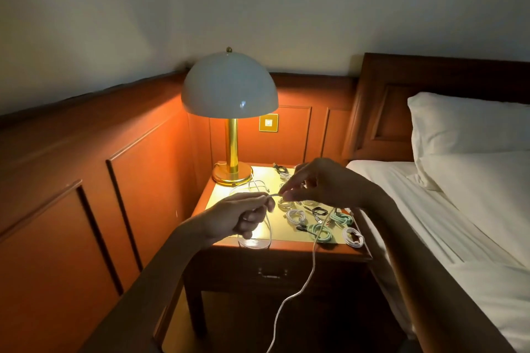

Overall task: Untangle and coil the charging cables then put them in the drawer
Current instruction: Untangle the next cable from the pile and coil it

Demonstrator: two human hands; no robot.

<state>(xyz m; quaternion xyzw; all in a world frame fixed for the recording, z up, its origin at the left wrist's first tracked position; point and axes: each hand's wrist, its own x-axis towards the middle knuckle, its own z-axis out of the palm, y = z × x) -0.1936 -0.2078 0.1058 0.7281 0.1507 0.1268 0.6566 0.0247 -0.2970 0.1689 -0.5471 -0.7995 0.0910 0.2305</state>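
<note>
Approx mid-task. L hand (243, 216), in front of lamp (229, 94), has fingers curled round a white cable (270, 229), a loop of it hanging below the fist. The plug end sticks out twd R hand (321, 183), front-right of lamp, whose thumb + forefinger pinch that tip; other fingers loosely spread.

A long white strand (314, 255) drops off the front of the stand (301, 246); can't tell if it's the same cable.

Done: several coils (295, 215) (white, green, black) lie front-right of lamp.

Left: held cable not yet coiled, loose wire (256, 184) by lamp base prob. needs doing, drawer (272, 274) below lamp is closed, coils all on top.
</note>
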